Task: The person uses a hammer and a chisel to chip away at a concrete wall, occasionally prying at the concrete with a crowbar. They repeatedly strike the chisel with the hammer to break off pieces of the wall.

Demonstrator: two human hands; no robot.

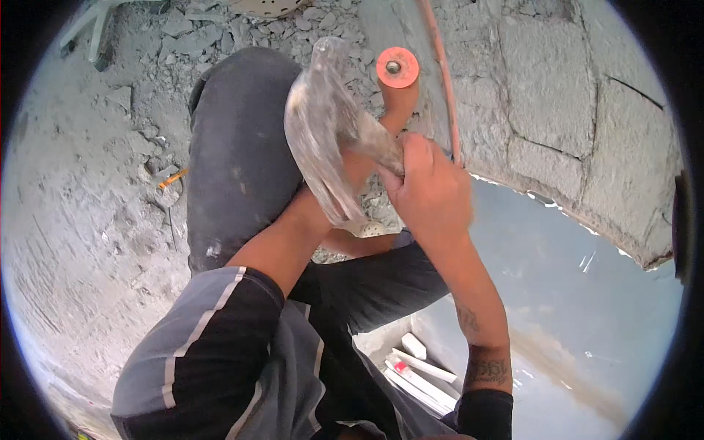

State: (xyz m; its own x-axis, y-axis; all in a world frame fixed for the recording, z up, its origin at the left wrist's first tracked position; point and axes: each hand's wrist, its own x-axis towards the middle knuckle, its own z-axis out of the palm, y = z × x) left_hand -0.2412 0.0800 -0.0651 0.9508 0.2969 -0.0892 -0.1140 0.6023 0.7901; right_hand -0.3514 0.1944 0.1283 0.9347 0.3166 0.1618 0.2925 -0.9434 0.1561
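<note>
My right hand [433,183] is closed around the handle of a hammer [312,125]. Its dusty, motion-blurred head hangs over my left forearm and hides part of it. Farther forward, my left hand [400,101] is wrapped around a chisel [397,67] seen end-on, with a round orange-red hand guard and a metal striking end in its middle. The guard covers most of the left fingers, and the chisel's shaft and tip are hidden below. The hammer head is to the left of the guard, apart from it in this view.
Broken rubble [198,40] covers the ground ahead. A reddish pipe [442,81] runs beside rough grey blocks [546,81]. At right is a smooth blue-grey surface [557,293]; white strips [422,378] lie near my lap. An orange stick [173,178] lies left of my knee.
</note>
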